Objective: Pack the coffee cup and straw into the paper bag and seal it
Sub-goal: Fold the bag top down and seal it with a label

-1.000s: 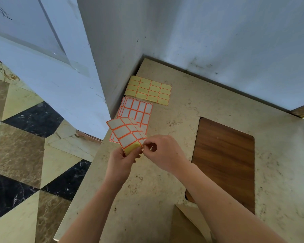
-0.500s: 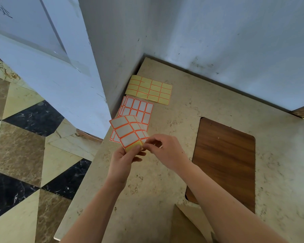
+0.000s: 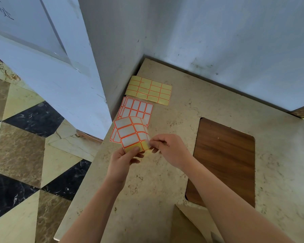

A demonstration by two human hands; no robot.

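We were at the sealing step, freeing a label: our left hand (image 3: pixel 124 159) gripped the sticker sheet (image 3: pixel 132 133) by its lower corner, thumb on top, while our right hand (image 3: pixel 168 149) pinched a white sticker (image 3: pixel 148 143) at the sheet's right edge, just beside that thumb. Next we judged it needed a slow peel away from the grip. The paper bag (image 3: pixel 184 228) showed only as a brown edge, well below the grip; cup and straw were out of view. Since a second ago the sheet had curled more and the yellow backing showed wider
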